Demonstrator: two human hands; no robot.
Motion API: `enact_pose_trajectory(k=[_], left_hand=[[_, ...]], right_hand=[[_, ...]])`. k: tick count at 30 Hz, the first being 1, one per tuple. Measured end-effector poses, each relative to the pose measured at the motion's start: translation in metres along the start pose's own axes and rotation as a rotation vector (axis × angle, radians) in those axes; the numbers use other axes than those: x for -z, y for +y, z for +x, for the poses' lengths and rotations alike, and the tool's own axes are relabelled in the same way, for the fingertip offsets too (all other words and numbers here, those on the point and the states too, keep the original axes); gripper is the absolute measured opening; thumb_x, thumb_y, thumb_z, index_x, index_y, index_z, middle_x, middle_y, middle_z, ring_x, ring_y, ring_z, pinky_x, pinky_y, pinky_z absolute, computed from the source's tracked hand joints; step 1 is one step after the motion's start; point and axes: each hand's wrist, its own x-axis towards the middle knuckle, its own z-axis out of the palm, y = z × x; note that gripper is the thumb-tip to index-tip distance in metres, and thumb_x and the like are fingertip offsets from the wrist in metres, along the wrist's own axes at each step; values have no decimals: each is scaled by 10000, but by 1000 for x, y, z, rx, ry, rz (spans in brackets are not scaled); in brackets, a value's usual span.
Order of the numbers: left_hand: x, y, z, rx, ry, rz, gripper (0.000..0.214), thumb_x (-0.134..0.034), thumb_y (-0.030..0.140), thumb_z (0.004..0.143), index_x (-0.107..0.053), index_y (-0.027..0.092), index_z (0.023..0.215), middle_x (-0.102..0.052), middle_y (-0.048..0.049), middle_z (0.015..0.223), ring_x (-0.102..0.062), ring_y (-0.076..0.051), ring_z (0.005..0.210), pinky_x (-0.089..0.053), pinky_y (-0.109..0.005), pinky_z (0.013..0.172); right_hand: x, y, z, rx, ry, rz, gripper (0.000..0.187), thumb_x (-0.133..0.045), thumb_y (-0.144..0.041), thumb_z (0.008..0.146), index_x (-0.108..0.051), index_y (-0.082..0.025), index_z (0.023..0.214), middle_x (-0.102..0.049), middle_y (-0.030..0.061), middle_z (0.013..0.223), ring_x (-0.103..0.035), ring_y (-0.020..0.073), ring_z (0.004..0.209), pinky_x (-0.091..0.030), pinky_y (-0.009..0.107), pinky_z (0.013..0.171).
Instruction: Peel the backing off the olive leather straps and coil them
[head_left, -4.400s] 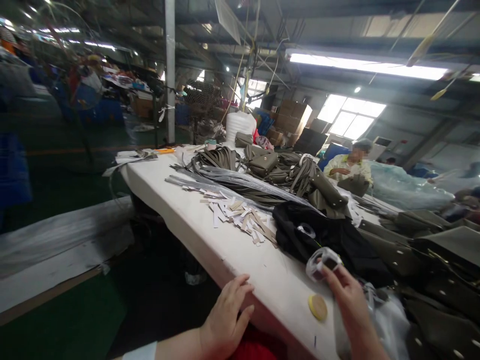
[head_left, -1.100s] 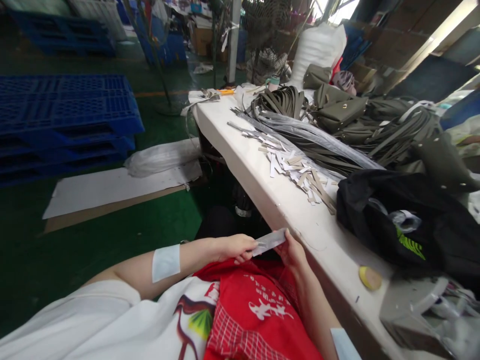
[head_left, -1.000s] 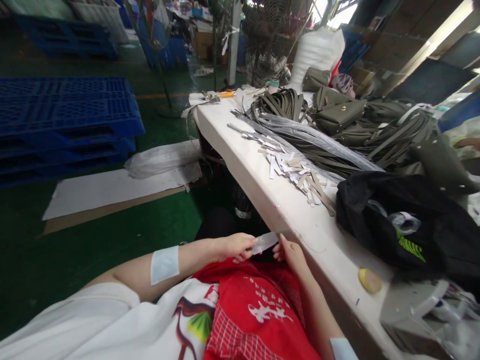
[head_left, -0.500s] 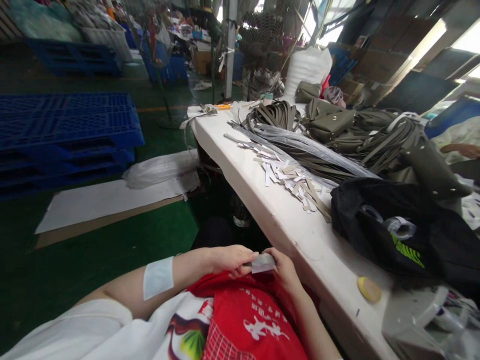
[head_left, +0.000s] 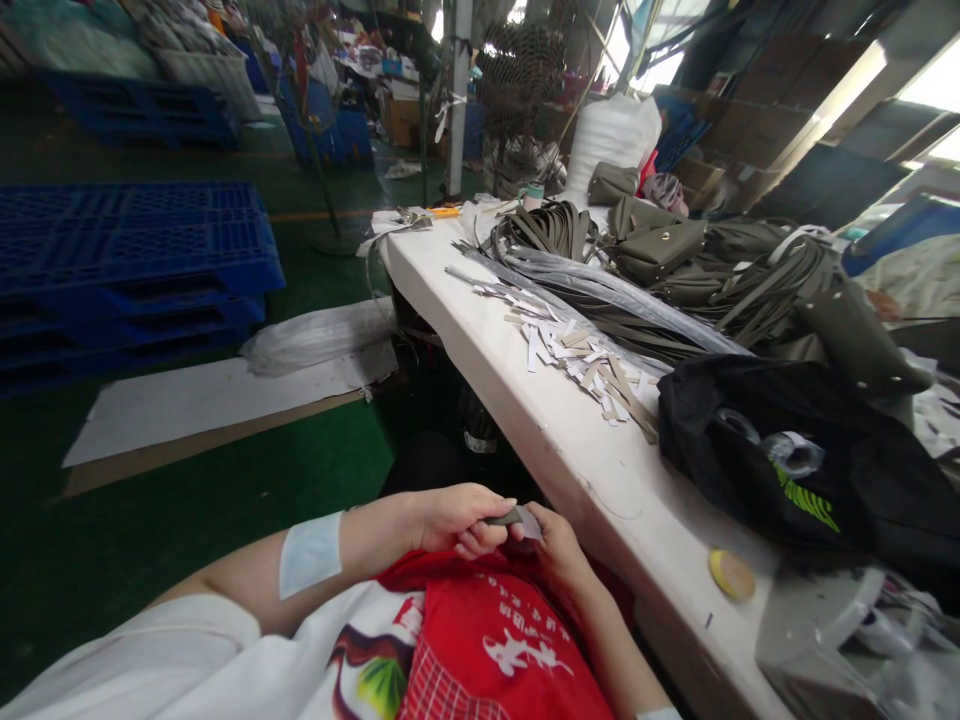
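Observation:
My left hand [head_left: 466,520] is closed, pinching a short olive-grey strip [head_left: 504,518] between thumb and fingers. Close beside it, my right hand [head_left: 556,545] grips a small whitish piece [head_left: 530,524] that looks like paper or film at the strip's end. Both hands are held low over the red apron [head_left: 495,630], just off the table edge. On the white table [head_left: 487,345] lies a scatter of short white and grey-brown strips [head_left: 581,362]. Behind them are long olive straps [head_left: 622,325] bundled with clear plastic.
Olive bags [head_left: 664,245] are heaped farther back. A black bag [head_left: 795,450] with tape rolls on it lies at right. Nearer are a yellow-edged tape roll [head_left: 731,575] and a grey bin [head_left: 806,635]. Blue pallets [head_left: 135,260] stand on the floor at left.
The whitish piece between my hands has turned and now shows less of itself, while more of the olive-grey strip shows by my left fingers. My hands are slightly closer together.

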Motion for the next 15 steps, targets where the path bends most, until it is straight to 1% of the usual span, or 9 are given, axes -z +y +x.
enact_pose_trajectory(k=[2,3,4,6,7,9,11,13,15], left_hand=[[-6,5,5,-54,11,-74,278,-555,389,912,-610,118,882,-274,92,487,-170,-50,386,-188,-181,383],[-9,9,9,-110,37,-115,264,-573,368,903,-624,109,912,-329,79,508,-246,-49,395,-260,-175,407],[-11,14,14,-193,74,-147,260,-592,355,890,-634,104,943,-408,54,551,-356,-56,434,-350,-181,465],[-12,27,24,-431,189,-124,277,-608,347,877,-642,109,1015,-567,-20,710,-568,-111,647,-471,-240,678],[-11,34,29,-566,270,-40,278,-601,346,881,-642,118,1035,-616,-52,796,-614,-150,777,-476,-278,783],[-5,47,35,-793,451,274,256,-559,345,905,-648,138,1026,-661,-83,895,-613,-198,948,-435,-331,922],[1,54,36,-884,576,673,255,-480,333,941,-653,150,984,-673,-84,910,-597,-204,974,-410,-340,959],[2,52,33,-854,565,1011,292,-386,297,968,-640,152,977,-668,-81,908,-596,-192,909,-428,-326,917],[-5,44,29,-788,460,1244,316,-325,264,970,-619,148,977,-651,-76,867,-591,-180,803,-453,-302,820]], right_hand=[[-10,-10,-1,6,-48,175,312,-489,-431,907,-647,-163,879,-655,28,798,-584,175,732,-455,270,678],[-14,-19,-3,17,-88,261,350,-473,-467,923,-646,-162,920,-657,37,833,-593,179,758,-472,281,706],[-18,-29,-5,36,-135,328,374,-463,-488,933,-648,-163,944,-661,46,870,-602,184,793,-483,294,744],[-22,-52,-13,90,-247,391,393,-457,-499,946,-665,-165,934,-667,57,892,-611,186,837,-483,309,813],[-20,-64,-17,111,-303,404,399,-455,-498,952,-673,-165,933,-667,53,860,-610,176,817,-483,304,810],[-12,-86,-28,103,-367,445,400,-455,-496,958,-676,-164,978,-645,29,747,-584,139,691,-481,265,705],[6,-100,-38,65,-332,515,389,-480,-496,951,-665,-161,1019,-590,-7,631,-506,103,550,-422,218,557],[28,-105,-42,70,-198,565,365,-514,-485,937,-673,-157,949,-548,-23,566,-449,88,486,-376,207,504],[51,-104,-39,104,-32,590,363,-537,-483,920,-674,-159,832,-507,-33,506,-444,96,470,-394,219,519]])
